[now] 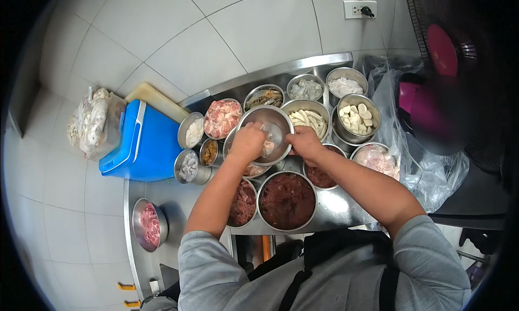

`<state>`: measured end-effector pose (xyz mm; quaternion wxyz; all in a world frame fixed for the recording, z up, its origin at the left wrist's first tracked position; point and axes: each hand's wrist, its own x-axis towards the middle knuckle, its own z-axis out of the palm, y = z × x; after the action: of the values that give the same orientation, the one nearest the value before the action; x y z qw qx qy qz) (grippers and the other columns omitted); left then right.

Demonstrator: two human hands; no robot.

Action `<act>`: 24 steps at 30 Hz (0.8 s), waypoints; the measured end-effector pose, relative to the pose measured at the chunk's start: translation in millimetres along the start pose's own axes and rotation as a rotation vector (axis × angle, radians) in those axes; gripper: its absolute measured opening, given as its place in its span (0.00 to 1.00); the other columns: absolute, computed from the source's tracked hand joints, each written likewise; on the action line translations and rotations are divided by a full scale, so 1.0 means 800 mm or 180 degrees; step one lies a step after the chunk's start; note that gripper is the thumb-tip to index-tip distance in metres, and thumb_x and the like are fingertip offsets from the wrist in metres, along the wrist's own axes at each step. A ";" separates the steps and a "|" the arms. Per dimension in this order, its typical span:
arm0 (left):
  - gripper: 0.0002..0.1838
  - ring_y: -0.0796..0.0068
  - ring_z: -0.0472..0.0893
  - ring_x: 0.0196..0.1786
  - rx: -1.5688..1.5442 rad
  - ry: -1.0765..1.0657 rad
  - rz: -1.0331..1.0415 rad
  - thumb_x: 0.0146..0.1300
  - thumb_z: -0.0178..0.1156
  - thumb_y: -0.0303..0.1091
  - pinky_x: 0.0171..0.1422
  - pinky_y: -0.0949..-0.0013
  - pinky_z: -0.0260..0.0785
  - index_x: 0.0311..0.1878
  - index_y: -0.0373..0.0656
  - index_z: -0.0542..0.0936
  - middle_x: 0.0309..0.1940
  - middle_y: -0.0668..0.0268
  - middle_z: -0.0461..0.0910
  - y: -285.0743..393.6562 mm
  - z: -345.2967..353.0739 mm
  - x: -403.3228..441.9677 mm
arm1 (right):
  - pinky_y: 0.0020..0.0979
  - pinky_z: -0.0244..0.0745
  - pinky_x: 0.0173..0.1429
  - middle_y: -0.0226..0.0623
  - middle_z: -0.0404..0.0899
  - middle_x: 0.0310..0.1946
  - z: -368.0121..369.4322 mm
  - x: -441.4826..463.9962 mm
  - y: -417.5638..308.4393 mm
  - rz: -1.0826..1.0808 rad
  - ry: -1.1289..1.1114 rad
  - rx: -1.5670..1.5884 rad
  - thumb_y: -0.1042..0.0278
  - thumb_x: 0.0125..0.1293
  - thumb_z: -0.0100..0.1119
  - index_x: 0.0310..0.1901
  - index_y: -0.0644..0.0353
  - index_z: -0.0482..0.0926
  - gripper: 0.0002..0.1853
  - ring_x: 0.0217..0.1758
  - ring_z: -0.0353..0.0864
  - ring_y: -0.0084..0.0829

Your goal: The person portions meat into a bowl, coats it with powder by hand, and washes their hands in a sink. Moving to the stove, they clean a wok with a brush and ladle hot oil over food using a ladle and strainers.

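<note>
Bowl (278, 122): thin, shiny steel, round and deep, with a narrow lip; at the centre of the view, between both hands, overlapping reddish meat (254, 171) at 6 to 7 o'clock.
Mouth of bowl: facing up toward the camera; exact tilt hard to tell.
Long axis: none to single out, being circular in outline.
Piece (268, 147): pale pink, soft-looking; inside the bowl toward 6 o'clock, beside the left fingers.
Left hand (248, 142): bare, reaching over the lip at 8 to 9 o'clock, fingers dipping inside; pinching the piece or merely touching, cannot tell.
Right hand (307, 143): bare, grasping the bowl by its lip at 3 o'clock.
Dark meat (286, 202): glossy, uneven, red-brown; in a wide round tub (286, 229) at 5 to 6 o'clock.
Pink meat (223, 119): lumpy, marbled with white; near 10 o'clock.
Sticks (308, 119): cream, slim, smooth; just beside the bowl at 2 o'clock.
Discs (358, 118): off-white, thick, smooth-faced; near 3 o'clock, beyond the sticks.
Slices (150, 225): vivid pink, folded; in a steel side bowl (138, 224) near 8 o'clock, well apart.
Cooler (143, 141): blue, boxy, smooth plastic; at 9 o'clock.
Sheet (427, 186): clear, crinkled plastic; at 3 to 4 o'clock.
Counter (340, 205): flat, reflective metal, beneath the tub.
</note>
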<state>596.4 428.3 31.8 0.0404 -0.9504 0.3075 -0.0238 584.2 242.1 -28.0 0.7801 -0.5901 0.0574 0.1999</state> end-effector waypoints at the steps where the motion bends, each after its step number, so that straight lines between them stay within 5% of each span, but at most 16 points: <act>1: 0.13 0.56 0.80 0.40 0.0046 0.0050 -0.0102 0.44 0.65 0.30 0.47 0.59 0.73 0.38 0.45 0.83 0.35 0.54 0.79 -0.002 0.009 0.002 | 0.31 0.78 0.31 0.38 0.77 0.26 0.002 -0.005 -0.006 0.0096 0.0042 0.0060 0.74 0.57 0.55 0.31 0.67 0.78 0.06 0.26 0.78 0.28; 4: 0.12 0.52 0.79 0.37 -0.0908 0.1016 -0.0731 0.45 0.66 0.30 0.46 0.58 0.72 0.36 0.41 0.82 0.31 0.54 0.78 -0.020 0.012 0.012 | 0.32 0.79 0.32 0.40 0.78 0.28 0.004 -0.008 -0.016 0.0164 0.0117 0.0080 0.73 0.57 0.55 0.34 0.68 0.78 0.07 0.29 0.79 0.29; 8: 0.13 0.50 0.78 0.39 -0.1809 0.1502 -0.1037 0.44 0.68 0.28 0.47 0.56 0.71 0.35 0.37 0.81 0.33 0.53 0.79 -0.029 -0.016 0.019 | 0.33 0.81 0.37 0.42 0.79 0.36 0.008 -0.011 -0.020 0.0320 0.0177 0.0360 0.72 0.58 0.54 0.39 0.69 0.77 0.10 0.37 0.81 0.33; 11: 0.13 0.51 0.78 0.40 -0.1375 0.1342 -0.0609 0.43 0.69 0.29 0.48 0.56 0.70 0.35 0.37 0.81 0.35 0.52 0.79 -0.035 -0.004 0.016 | 0.34 0.82 0.40 0.43 0.79 0.39 0.006 -0.014 -0.030 0.0343 0.0245 0.0425 0.72 0.59 0.53 0.41 0.69 0.77 0.11 0.40 0.81 0.35; 17: 0.24 0.51 0.77 0.50 -0.0862 0.0757 -0.0761 0.40 0.72 0.31 0.56 0.59 0.69 0.45 0.37 0.81 0.42 0.51 0.79 -0.018 -0.025 0.001 | 0.36 0.82 0.43 0.44 0.78 0.41 0.005 -0.016 -0.034 0.0300 0.0209 0.0462 0.73 0.60 0.53 0.44 0.69 0.76 0.12 0.42 0.80 0.36; 21: 0.30 0.50 0.74 0.55 -0.0872 0.1186 -0.0759 0.39 0.73 0.33 0.60 0.60 0.66 0.50 0.38 0.79 0.45 0.49 0.78 -0.028 -0.020 -0.013 | 0.35 0.82 0.40 0.43 0.78 0.39 0.004 -0.012 -0.024 0.0237 0.0183 0.0542 0.72 0.60 0.53 0.43 0.69 0.76 0.12 0.40 0.81 0.36; 24: 0.29 0.48 0.76 0.53 -0.1802 0.0890 -0.1499 0.42 0.72 0.37 0.59 0.59 0.67 0.51 0.37 0.78 0.45 0.45 0.79 -0.036 -0.014 -0.023 | 0.34 0.82 0.39 0.43 0.78 0.38 0.003 -0.012 -0.019 0.0165 0.0198 0.0622 0.72 0.61 0.54 0.42 0.69 0.76 0.11 0.38 0.81 0.36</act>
<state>597.8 461.6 45.4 -0.2721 -0.9561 0.0779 -0.0758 580.8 238.6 -10.8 0.8263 -0.5155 0.1159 0.1951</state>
